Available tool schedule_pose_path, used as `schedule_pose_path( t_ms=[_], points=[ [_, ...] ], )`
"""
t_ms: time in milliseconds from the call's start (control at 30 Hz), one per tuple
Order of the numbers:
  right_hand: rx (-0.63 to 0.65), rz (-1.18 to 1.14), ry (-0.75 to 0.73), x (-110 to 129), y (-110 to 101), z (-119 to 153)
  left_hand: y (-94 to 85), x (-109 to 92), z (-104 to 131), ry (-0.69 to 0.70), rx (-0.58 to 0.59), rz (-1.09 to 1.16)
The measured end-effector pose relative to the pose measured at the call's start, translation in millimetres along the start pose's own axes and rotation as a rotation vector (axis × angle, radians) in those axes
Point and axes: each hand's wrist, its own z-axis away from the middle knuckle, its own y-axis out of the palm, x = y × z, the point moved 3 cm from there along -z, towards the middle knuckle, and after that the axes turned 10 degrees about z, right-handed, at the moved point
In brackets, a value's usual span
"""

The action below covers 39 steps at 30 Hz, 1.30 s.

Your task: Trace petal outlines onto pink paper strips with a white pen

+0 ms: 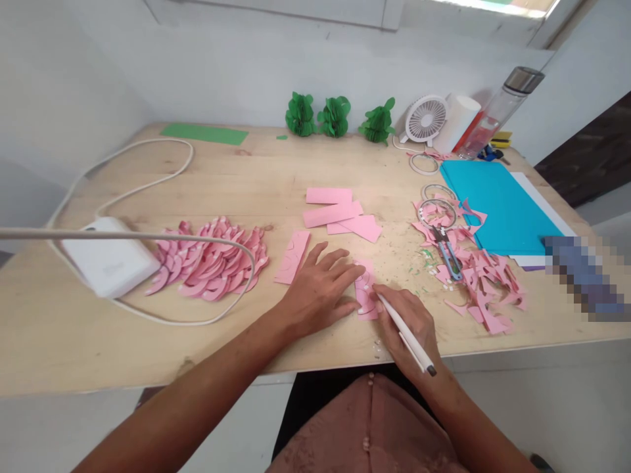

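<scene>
My right hand (407, 325) is closed around a white pen (407, 334), its tip end at a small pink paper strip (365, 286) with curved lines on it. Spread out beside it, my left hand (323, 286) touches the strip's left edge with its fingertips and thumb. Another pink piece with drawn curves (292, 257) lies just left of my left hand. Beyond the hands, several plain pink strips (329, 196) overlap. A heap of curved pink cutouts (217, 259) is at the left.
Pink scraps (486, 282), blue-handled scissors (447, 255) and tape rolls (437, 213) lie right, near blue sheets (497, 207). Green paper shapes (334, 117), a fan (426, 119) and a bottle (500, 112) stand behind. A white box (111, 256) and cable (217, 322) are left.
</scene>
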Motion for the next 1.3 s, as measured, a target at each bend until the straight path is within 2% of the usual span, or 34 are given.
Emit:
schedule_pose_path(
  t_ms=[600, 1100, 1300],
  points=[
    [0.003, 0.002, 0.004, 0.0, -0.2, -0.4, -0.8, 2.7, 0.0, -0.047, 0.009, 0.081],
    [0.003, 0.003, 0.007, 0.4, -0.6, -1.3, -5.1, 0.8, 0.5, -0.081, -0.087, 0.127],
    [0.004, -0.006, 0.007, 0.0, -0.2, -0.6, -4.6, 1.9, 0.5, -0.086, -0.091, 0.122]
  ],
)
